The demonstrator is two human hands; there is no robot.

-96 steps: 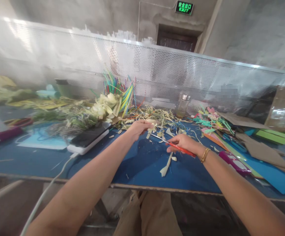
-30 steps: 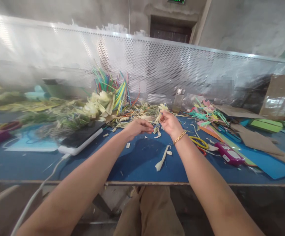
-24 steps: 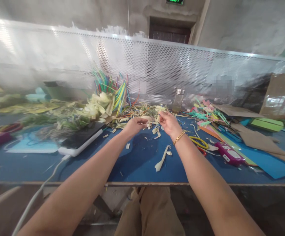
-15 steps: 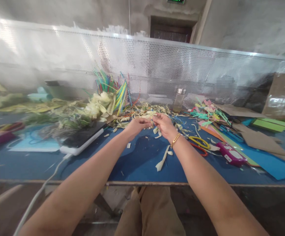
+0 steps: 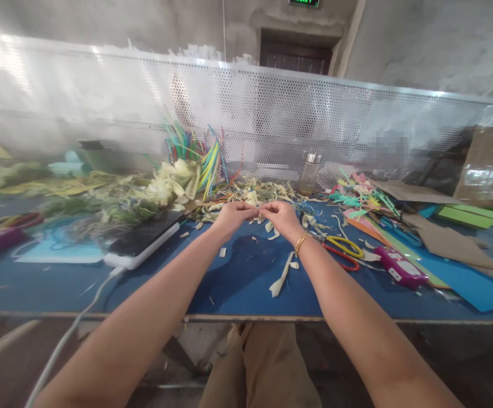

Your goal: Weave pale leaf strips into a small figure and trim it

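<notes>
My left hand [image 5: 233, 220] and my right hand [image 5: 283, 220] meet over the blue table, fingertips almost touching. Each thumb is pressed against its fingers in a pinch. Something small and pale shows between the fingertips, but it is too small to make out. Just behind the hands lies a heap of pale, dry, husk-like strips [image 5: 267, 191]. One loose pale strip [image 5: 281, 280] rests on the table in front of my right hand. Scissors with yellow handles [image 5: 345, 247] and a red-orange pair of handles [image 5: 343, 260] lie right of my right wrist.
On the left, a black-and-white device [image 5: 144, 241] has a white cable running off the table edge. Colourful stems [image 5: 195, 147] and a glass bottle [image 5: 310, 173] stand at the back by a perforated metal screen [image 5: 272, 107]. A purple gadget [image 5: 399, 266] and coloured paper [image 5: 480, 286] lie right.
My right hand has come down slightly, and its fingers have drawn level with those of my left hand. My left hand has shifted a little to the left.
</notes>
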